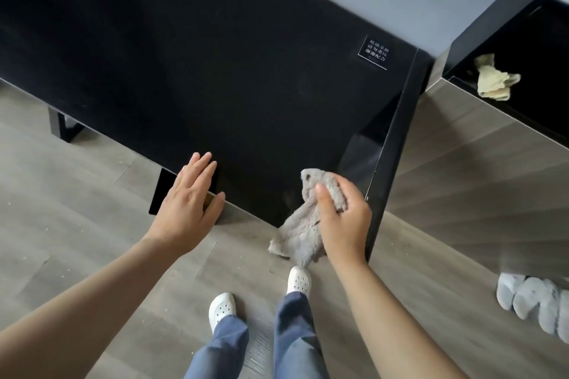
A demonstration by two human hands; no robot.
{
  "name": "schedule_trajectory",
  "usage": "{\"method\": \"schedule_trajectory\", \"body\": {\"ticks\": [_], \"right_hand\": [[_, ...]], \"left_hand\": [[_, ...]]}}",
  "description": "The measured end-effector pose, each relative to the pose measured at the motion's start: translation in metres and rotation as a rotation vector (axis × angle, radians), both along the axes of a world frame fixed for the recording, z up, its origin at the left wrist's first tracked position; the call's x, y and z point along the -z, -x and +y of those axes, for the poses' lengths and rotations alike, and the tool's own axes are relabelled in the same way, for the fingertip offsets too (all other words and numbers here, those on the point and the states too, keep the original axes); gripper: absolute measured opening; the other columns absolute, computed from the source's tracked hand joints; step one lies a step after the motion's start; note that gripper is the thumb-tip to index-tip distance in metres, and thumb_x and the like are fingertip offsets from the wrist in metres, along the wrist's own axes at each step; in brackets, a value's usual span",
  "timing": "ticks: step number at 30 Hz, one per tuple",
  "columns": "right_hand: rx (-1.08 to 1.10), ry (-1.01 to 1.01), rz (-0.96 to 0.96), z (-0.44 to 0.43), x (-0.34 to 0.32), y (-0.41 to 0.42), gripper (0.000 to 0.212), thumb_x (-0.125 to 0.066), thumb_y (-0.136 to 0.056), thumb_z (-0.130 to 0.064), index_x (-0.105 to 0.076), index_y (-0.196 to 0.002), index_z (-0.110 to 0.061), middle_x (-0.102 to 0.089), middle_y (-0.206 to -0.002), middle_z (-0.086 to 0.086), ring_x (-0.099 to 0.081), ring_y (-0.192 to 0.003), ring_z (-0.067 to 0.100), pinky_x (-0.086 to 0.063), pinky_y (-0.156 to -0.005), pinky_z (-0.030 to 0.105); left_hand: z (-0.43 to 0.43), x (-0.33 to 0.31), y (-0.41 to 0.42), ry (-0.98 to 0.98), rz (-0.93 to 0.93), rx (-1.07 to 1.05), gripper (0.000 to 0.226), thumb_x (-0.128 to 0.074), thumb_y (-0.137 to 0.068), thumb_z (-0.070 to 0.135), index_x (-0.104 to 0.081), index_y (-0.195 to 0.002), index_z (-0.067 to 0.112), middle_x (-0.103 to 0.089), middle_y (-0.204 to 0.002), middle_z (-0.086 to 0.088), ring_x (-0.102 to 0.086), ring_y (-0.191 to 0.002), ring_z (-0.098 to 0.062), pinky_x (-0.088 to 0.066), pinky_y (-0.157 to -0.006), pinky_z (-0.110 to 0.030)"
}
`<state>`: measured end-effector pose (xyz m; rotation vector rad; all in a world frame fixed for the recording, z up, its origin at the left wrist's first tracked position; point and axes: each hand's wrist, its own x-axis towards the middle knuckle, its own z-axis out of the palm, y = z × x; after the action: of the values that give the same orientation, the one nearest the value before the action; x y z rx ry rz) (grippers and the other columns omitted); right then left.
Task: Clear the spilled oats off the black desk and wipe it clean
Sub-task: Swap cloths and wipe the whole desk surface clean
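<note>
While in right hand (pixel 341 220) — grey cloth (pixel 299 237).

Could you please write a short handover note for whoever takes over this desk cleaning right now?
Left hand: open, fingers straight over the desk's near edge, holding nothing.
Right hand: grips the grey cloth at the near right corner; its lower part hangs past the edge.
Desk: no oats visible on top; faint smears beside the cloth.
Left to do: wipe that corner, then probably deal with the pale specks on the floor.
A crumpled yellow cloth lies on the neighbouring black surface.
</note>
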<state>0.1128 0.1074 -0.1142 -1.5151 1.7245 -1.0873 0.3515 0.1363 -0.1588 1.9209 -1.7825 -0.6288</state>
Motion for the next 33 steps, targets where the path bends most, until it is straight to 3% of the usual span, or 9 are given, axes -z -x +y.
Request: {"method": "schedule_trajectory", "body": {"ticks": [3,6,11,16,19,22,25,28,33], "right_hand": [[0.067,-0.040,0.001,-0.001,-0.007,0.005,0.016,-0.066,-0.090,-0.023,-0.070,-0.103,-0.016,-0.070,-0.097,-0.009,-0.064,-0.094,0.005,-0.051,-0.082,0.019],[0.123,-0.067,-0.041,0.008,-0.027,0.009,0.012,-0.066,-0.090,-0.026,-0.068,-0.101,-0.021,-0.069,-0.095,-0.012,-0.063,-0.092,0.000,-0.047,-0.077,0.011],[0.248,-0.065,-0.028,0.005,-0.071,0.017,0.014,-0.067,-0.088,-0.026,-0.061,-0.100,-0.026,-0.063,-0.089,-0.018,-0.055,-0.081,-0.017,-0.038,-0.065,0.000],[0.287,0.019,0.035,-0.035,-0.109,0.032,0.017,-0.067,-0.088,-0.031,-0.060,-0.102,-0.023,-0.061,-0.087,-0.018,-0.057,-0.080,-0.004,-0.044,-0.069,0.007],[0.295,0.023,-0.006,-0.070,-0.124,0.045,0.040,-0.069,-0.086,-0.035,-0.057,-0.122,-0.020,-0.061,-0.115,-0.011,-0.057,-0.103,0.004,-0.048,-0.092,0.022],[0.060,-0.046,-0.107,-0.106,-0.124,0.057,0.090,-0.076,-0.080,-0.037,-0.022,-0.151,-0.027,-0.026,-0.154,-0.011,-0.027,-0.139,0.000,-0.026,-0.110,0.017],[-0.083,-0.145,0.094,-0.136,-0.092,0.063,0.092,-0.073,-0.083,-0.035,-0.012,-0.152,-0.035,-0.005,-0.161,-0.002,-0.001,-0.148,0.009,-0.012,-0.116,0.030],[-0.143,-0.276,0.301,-0.161,-0.045,0.071,0.088,-0.068,-0.087,-0.041,-0.008,-0.152,-0.038,0.000,-0.162,0.000,0.007,-0.148,0.026,-0.011,-0.118,0.045],[-0.221,-0.396,0.675,-0.210,0.003,0.082,0.101,-0.061,-0.083,-0.059,0.011,-0.151,-0.037,0.020,-0.159,0.008,0.013,-0.146,0.039,-0.015,-0.119,0.052]], "left_hand": [[0.017,-0.009,-0.003,-0.033,0.027,0.013,0.055,-0.050,-0.096,0.030,-0.035,-0.146,0.010,-0.026,-0.155,0.001,-0.009,-0.147,-0.011,-0.019,-0.119,-0.038],[0.029,-0.026,-0.008,-0.048,0.050,0.013,0.050,-0.055,-0.094,0.021,-0.043,-0.142,0.012,-0.038,-0.150,-0.001,-0.024,-0.143,-0.015,-0.035,-0.112,-0.041],[0.023,-0.060,-0.010,0.004,0.061,0.014,0.044,-0.057,-0.092,0.013,-0.051,-0.136,0.011,-0.048,-0.141,-0.002,-0.036,-0.137,-0.014,-0.032,-0.100,-0.020],[-0.007,-0.085,-0.006,-0.011,0.059,0.033,0.045,-0.058,-0.092,0.016,-0.051,-0.136,0.014,-0.047,-0.141,0.000,-0.047,-0.123,-0.010,-0.041,-0.089,-0.017],[-0.031,-0.093,-0.002,-0.027,0.028,0.062,0.045,-0.059,-0.091,0.017,-0.052,-0.135,0.013,-0.049,-0.140,-0.002,-0.050,-0.124,-0.019,-0.047,-0.095,-0.029],[-0.059,-0.098,0.001,-0.046,-0.010,0.092,0.045,-0.059,-0.091,0.018,-0.053,-0.135,0.014,-0.049,-0.140,0.000,-0.049,-0.125,-0.019,-0.047,-0.097,-0.032],[-0.092,-0.099,0.005,-0.050,-0.043,0.121,0.044,-0.058,-0.091,0.019,-0.053,-0.135,0.015,-0.048,-0.140,0.002,-0.043,-0.131,-0.015,-0.046,-0.099,-0.031],[-0.126,-0.097,0.005,-0.096,-0.069,0.131,0.045,-0.058,-0.092,0.020,-0.052,-0.136,0.016,-0.047,-0.141,0.004,-0.039,-0.134,-0.014,-0.044,-0.101,-0.032],[-0.183,-0.088,0.009,-0.137,-0.104,0.160,0.044,-0.060,-0.090,0.017,-0.055,-0.133,0.012,-0.051,-0.138,0.001,-0.039,-0.135,-0.018,-0.047,-0.098,-0.036]]}}
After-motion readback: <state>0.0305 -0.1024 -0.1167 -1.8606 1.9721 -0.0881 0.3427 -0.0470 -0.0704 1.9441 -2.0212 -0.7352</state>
